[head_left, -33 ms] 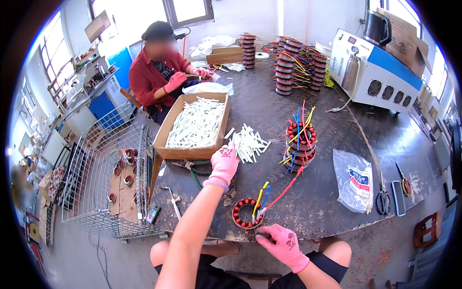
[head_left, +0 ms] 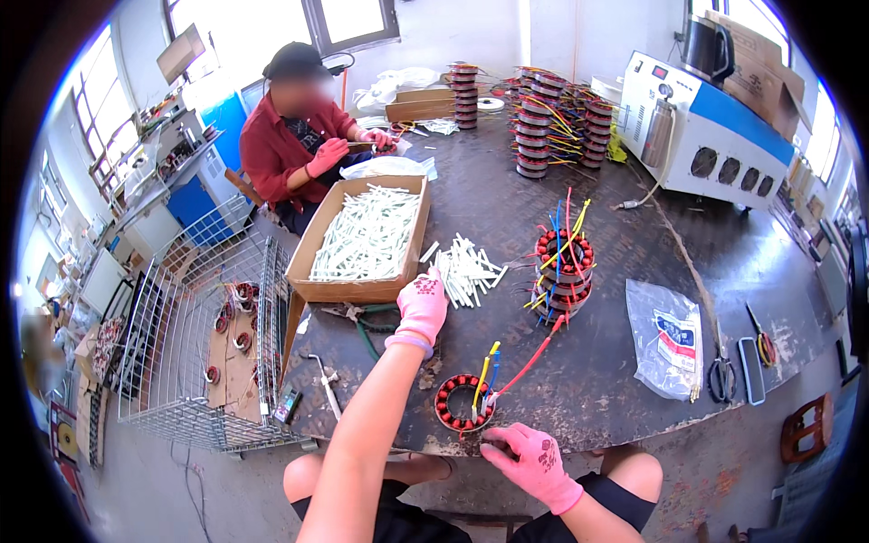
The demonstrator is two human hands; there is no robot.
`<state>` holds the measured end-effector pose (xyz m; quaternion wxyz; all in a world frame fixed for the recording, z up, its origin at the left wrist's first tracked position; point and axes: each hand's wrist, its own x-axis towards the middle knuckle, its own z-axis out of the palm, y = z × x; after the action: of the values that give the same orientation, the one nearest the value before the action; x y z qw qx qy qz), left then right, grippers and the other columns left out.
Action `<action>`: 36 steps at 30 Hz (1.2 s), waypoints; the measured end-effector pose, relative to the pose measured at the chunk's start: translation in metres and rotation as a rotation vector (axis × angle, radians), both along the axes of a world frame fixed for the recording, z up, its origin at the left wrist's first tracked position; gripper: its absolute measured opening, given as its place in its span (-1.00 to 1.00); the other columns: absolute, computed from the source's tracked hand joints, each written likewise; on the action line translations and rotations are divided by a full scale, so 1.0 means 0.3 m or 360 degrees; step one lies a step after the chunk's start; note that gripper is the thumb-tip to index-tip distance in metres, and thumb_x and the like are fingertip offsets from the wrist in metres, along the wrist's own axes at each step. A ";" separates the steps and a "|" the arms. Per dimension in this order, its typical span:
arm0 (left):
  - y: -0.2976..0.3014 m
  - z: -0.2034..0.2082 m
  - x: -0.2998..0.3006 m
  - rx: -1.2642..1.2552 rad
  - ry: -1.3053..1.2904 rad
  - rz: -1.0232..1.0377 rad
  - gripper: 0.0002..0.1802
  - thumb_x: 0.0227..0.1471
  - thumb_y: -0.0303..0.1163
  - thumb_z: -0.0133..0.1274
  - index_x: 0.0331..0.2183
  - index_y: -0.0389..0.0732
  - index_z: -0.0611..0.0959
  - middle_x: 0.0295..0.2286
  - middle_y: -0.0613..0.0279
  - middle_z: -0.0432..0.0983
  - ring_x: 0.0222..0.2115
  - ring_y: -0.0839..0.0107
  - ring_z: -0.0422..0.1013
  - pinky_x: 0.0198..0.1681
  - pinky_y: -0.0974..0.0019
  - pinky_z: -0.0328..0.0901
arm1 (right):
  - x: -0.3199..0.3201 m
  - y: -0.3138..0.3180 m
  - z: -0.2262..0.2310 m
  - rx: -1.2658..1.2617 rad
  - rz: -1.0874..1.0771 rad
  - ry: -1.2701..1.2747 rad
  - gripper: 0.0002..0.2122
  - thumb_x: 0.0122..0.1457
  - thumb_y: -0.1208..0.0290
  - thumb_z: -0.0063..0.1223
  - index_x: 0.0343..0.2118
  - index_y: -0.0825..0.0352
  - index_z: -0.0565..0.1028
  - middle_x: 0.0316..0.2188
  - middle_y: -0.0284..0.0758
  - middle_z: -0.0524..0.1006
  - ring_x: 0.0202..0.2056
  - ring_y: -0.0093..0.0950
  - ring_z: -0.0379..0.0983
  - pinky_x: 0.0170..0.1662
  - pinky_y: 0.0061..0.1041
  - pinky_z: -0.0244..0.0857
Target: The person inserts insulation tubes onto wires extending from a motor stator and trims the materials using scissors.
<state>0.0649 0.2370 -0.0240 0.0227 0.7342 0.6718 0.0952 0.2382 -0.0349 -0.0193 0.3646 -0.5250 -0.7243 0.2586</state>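
My left hand [head_left: 423,303], in a pink glove, reaches to the near edge of a loose pile of short white tubes [head_left: 468,270]. Its fingertips point away among the nearest tubes, so their grip is hidden. At the table's front edge my right hand [head_left: 536,466], also gloved in pink with dark-stained fingertips, is half curled, thumb and forefinger apart, nothing visible between them. Just left of it a ring-shaped motor stator [head_left: 445,418] with red windings lies flat. Yellow, blue and red leads rise from it, with white sleeves at their bases.
A cardboard box [head_left: 353,290] full of white tubes stands behind my left hand. Stacked stators [head_left: 563,288] stand right of the pile. Farther right lie a plastic bag [head_left: 659,348], scissors [head_left: 721,380] and a phone [head_left: 750,371]. A co-worker [head_left: 294,136] sits across the table's far left.
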 end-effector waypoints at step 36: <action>-0.716 0.058 -0.213 0.0360 -0.0736 -0.1237 -0.49 -0.05 -0.45 0.22 0.00 -0.17 0.54 0.06 0.11 0.41 0.14 0.04 0.28 0.22 0.00 0.16 | -0.123 -0.230 -0.112 -0.1250 -0.0286 0.1249 -0.79 0.27 0.30 0.07 -0.21 0.36 0.48 -0.48 -0.46 0.51 -0.55 -0.72 0.34 -0.47 -0.68 0.20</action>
<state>0.0009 0.0223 -0.0066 0.1255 0.8889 0.3095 0.3135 0.2013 -0.1038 -0.0529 0.4046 -0.5454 -0.3360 0.6526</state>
